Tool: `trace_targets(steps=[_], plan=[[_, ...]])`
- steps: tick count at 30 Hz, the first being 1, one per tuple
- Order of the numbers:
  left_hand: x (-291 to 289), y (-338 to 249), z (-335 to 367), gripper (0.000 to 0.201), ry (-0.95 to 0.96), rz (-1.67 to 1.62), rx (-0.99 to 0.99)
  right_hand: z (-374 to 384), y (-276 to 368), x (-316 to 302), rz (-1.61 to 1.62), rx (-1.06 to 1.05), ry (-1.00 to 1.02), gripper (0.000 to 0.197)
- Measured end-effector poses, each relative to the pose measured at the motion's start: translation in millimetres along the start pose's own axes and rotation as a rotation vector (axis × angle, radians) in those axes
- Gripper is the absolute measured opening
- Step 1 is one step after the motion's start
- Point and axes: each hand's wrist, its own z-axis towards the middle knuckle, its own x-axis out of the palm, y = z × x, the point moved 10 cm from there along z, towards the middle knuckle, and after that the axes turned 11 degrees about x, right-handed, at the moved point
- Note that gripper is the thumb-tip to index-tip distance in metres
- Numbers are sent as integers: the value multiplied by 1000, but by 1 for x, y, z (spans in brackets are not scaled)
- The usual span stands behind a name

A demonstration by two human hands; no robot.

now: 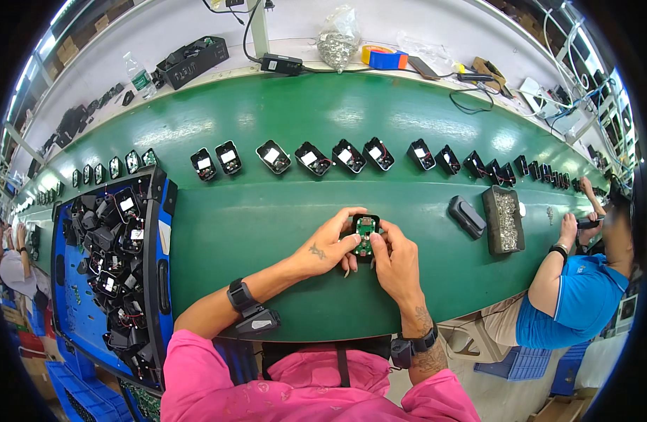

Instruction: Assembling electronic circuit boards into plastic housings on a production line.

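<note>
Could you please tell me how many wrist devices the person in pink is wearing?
2: the left wrist device, behind the left hand, and the right wrist device, behind the right hand; pink sleeves may hide others.

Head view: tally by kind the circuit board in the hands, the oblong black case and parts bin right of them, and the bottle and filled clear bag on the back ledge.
Held green circuit board: 1
Oblong black case: 1
Parts bin: 1
Bottle: 1
Filled clear bag: 1
Total: 5
</note>
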Motion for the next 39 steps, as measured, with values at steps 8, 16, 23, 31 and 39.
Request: trace_targets(steps=[8,16,23,31,39], plan=[[0,-4,1,48,-15,-42,-7,1,-3,0,36,4,-8,26],[-11,-13,-1,50,-123,82,101,-2,11,1,-5,-30,-7,26],[-24,-14,2,52,-205,-36,131,0,-26,-2,419,202,39,17],[-12,-17,-2,50,-150,-157,85,2,-20,-9,642,223,46,21],[-12,-21,-7,51,-145,-40,123,8,-29,6,1035,293,156,20]])
